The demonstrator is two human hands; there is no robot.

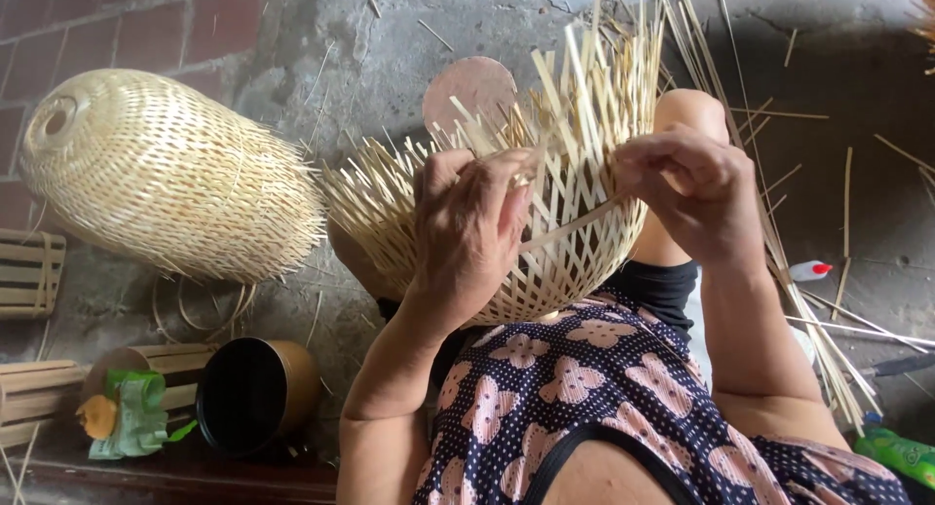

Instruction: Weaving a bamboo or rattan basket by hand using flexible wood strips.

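A half-woven bamboo basket (575,261) rests on my lap, with loose strip ends (594,76) sticking up and out from its rim. My left hand (467,223) presses on the basket's left side, its fingers pinching strips near the rim. My right hand (687,188) is closed on a thin bamboo strip (575,223) that runs slantwise across the weave. My knee (690,111) shows behind the basket.
A finished woven bamboo shade (166,169) lies on the concrete floor at left by a brick wall. A dark round pot (253,393), bamboo frames (29,271) and green cloth (136,412) sit at lower left. Long bamboo strips (818,320) and a small white bottle (808,269) lie at right.
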